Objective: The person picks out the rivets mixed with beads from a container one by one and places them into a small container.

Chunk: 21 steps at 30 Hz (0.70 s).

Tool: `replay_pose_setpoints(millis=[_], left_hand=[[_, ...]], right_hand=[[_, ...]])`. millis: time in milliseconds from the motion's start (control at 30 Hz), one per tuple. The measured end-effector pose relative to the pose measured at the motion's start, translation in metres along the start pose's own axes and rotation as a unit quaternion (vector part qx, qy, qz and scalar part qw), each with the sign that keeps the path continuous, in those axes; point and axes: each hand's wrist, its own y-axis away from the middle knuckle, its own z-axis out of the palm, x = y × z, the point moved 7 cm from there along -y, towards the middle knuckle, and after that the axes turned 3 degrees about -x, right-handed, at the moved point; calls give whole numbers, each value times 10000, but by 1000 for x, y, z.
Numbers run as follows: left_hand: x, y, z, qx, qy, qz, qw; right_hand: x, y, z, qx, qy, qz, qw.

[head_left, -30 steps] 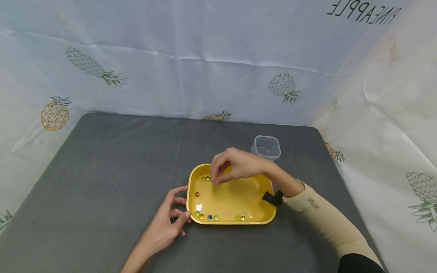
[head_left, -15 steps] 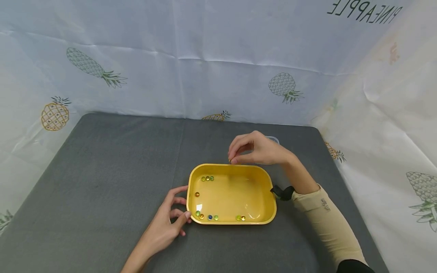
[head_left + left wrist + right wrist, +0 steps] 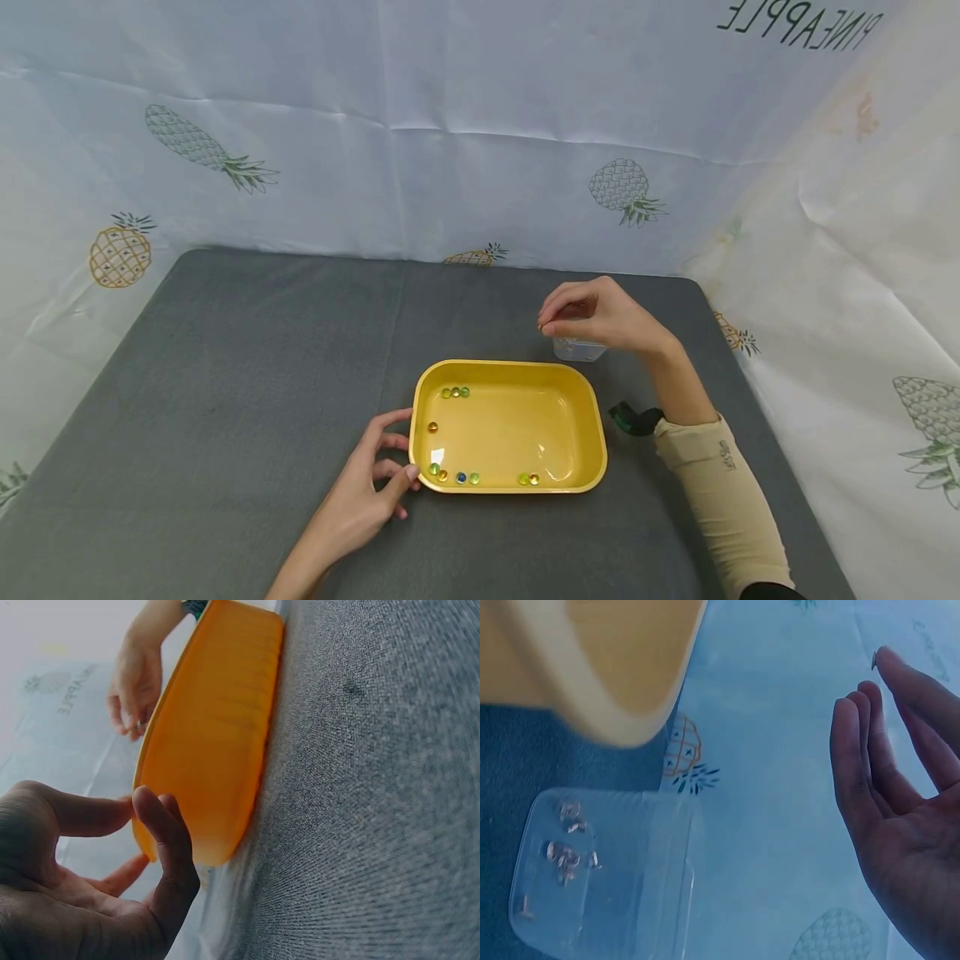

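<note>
A yellow tray [image 3: 517, 425] lies on the grey table with several small glass marbles in it, green, amber and one blue [image 3: 461, 478]. My left hand [image 3: 367, 500] holds the tray's near left corner, thumb and fingers at the rim in the left wrist view. Beyond the tray's far right side, my right hand [image 3: 603, 317] is raised over a clear plastic box [image 3: 579, 350], partly covering it in the head view. Its fingertips pinch a tiny metal piece that looks like a thumbtack [image 3: 874, 660]. Several similar metal tacks [image 3: 568, 855] lie inside the box.
The grey cloth-covered table [image 3: 262, 375] extends left of the tray. A white curtain [image 3: 337, 183] with pineapple prints hangs behind and along the sides. A black strap [image 3: 636, 419] hangs at the right wrist, to the right of the tray.
My right hand has risen out of the tray with the small tack and moved back and right to the clear box. The left hand and the tray have stayed put.
</note>
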Motion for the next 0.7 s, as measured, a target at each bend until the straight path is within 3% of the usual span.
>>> replay_pose_setpoints(millis=[233,700], left_hand=[[0,0,0,37,-3,-14,10000],[0,0,0,39,-31,23,10000]], right_hand=[[10,12,-14,377,81,381,9985],[25,23,-28,595,228,707,9955]])
